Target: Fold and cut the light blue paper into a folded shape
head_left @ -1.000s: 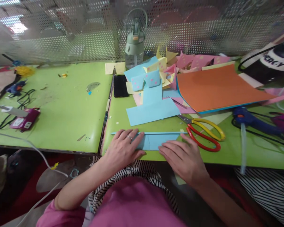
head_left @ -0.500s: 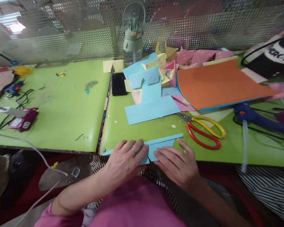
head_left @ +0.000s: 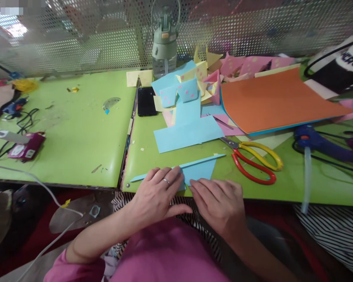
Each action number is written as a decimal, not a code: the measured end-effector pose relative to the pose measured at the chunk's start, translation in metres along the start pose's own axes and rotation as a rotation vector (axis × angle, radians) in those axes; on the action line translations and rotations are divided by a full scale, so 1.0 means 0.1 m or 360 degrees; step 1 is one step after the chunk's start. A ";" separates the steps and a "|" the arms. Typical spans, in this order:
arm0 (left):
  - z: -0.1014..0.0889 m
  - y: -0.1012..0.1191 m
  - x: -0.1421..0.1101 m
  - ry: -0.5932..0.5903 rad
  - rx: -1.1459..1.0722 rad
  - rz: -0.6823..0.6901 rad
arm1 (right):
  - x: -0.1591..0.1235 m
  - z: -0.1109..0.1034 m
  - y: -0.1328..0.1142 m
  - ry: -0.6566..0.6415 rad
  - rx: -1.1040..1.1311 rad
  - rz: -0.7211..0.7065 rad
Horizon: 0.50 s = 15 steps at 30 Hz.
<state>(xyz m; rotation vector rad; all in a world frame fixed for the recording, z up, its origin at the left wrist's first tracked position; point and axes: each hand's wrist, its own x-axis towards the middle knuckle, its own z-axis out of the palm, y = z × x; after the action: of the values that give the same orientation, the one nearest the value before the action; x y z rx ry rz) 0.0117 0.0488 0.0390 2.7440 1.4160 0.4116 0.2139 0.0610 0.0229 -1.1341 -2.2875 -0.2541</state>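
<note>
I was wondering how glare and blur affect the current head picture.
Head view: a white glare spot shows at upper left through the mesh screen, with things behind it indistinct; head view: the green tabletop has a soft sheen; head view: the folded blue paper reads fairly clearly.

Green table, perforated metal screen along the back. Bottle upright against it, grey-green lid, carry loop up. Black phone flat just in front, right of the table seam. Orange sheet on top of a blue one, far right of phone. Blue glue gun near right end, clear stick poking past front edge. Magenta power block far left, white plug in it.
</note>
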 end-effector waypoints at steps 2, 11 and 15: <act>-0.01 -0.02 0.03 0.0004 -0.0052 0.0012 | 0.00 -0.01 -0.04 -0.0004 -0.0014 0.0068; 0.01 -0.09 0.18 0.0045 -0.0322 -0.0098 | 0.05 0.00 -0.12 0.0008 0.0021 0.0178; 0.02 -0.11 0.18 0.0150 -0.0185 -0.0145 | 0.08 0.04 -0.13 0.0024 0.0062 0.0116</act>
<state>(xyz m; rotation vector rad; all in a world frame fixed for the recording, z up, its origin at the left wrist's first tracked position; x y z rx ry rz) 0.0133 0.0697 0.0390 2.5898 1.4805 0.6061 0.1985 0.0598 0.0256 -1.1889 -2.2235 -0.1886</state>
